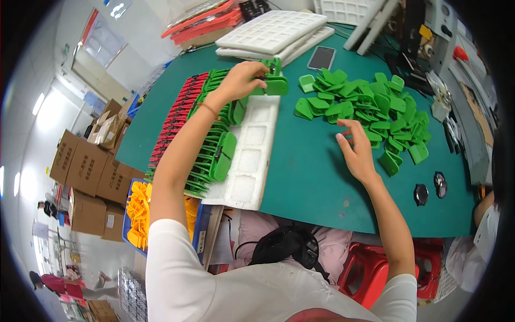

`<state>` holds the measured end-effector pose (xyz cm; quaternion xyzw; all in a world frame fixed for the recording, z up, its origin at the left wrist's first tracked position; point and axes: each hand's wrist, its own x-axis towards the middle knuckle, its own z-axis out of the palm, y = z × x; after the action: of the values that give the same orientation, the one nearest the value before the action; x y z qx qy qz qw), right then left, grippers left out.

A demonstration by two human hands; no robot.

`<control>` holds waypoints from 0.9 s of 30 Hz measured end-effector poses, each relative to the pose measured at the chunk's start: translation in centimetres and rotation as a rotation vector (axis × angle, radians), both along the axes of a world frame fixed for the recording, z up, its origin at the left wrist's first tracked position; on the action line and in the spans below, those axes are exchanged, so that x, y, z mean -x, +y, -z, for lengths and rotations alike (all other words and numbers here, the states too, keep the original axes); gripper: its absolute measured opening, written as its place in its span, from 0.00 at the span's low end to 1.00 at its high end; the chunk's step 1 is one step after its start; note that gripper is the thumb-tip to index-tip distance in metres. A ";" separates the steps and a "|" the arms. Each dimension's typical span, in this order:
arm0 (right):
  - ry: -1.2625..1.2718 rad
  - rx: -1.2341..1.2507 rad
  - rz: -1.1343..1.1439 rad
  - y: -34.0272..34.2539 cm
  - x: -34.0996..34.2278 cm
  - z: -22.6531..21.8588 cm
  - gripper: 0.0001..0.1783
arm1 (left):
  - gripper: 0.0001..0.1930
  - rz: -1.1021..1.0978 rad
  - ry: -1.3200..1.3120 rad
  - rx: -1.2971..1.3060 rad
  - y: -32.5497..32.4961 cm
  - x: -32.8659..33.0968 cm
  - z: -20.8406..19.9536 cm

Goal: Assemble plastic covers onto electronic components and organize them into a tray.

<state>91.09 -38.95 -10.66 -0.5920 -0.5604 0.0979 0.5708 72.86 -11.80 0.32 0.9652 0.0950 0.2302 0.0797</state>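
Note:
Over the far end of a white foam tray (250,155), my left hand (242,81) has its thumb and fingers closed at a flat green plastic piece (277,87) with rounded corners. Rows of similar green pieces (222,155) stand on edge in the tray, with dark parts between them. Along their left side runs a row of red pieces (179,115). My right hand (355,150) hovers at the near left edge of a heap of loose green pieces (383,104); its thumb and forefinger are apart, with nothing visible between them.
Stacked white foam trays (271,32) and a phone (322,58) lie at the back of the green table (306,182). Two watch-like objects (421,194) rest at the right. A blue bin (201,236) of yellow pieces sits below left. Red stools (365,273) stand below the near edge.

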 end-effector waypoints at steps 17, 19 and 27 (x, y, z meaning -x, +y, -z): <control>-0.112 0.094 0.029 0.1 1.1 -0.1 0.15 | 0.11 -0.052 0.152 -0.348 1.7 0.4 1.1; -0.100 0.075 0.022 0.1 0.6 0.2 0.15 | 0.10 -0.105 0.165 -0.295 1.4 0.0 1.3; -0.052 0.062 0.048 -1.1 -0.2 0.2 0.15 | 0.11 -0.191 0.385 -0.257 0.3 -3.6 2.2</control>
<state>91.33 -40.10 -10.87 -0.6251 -0.5573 0.0862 0.5396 76.50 -11.50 -1.88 0.9801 0.1691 0.0589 -0.0856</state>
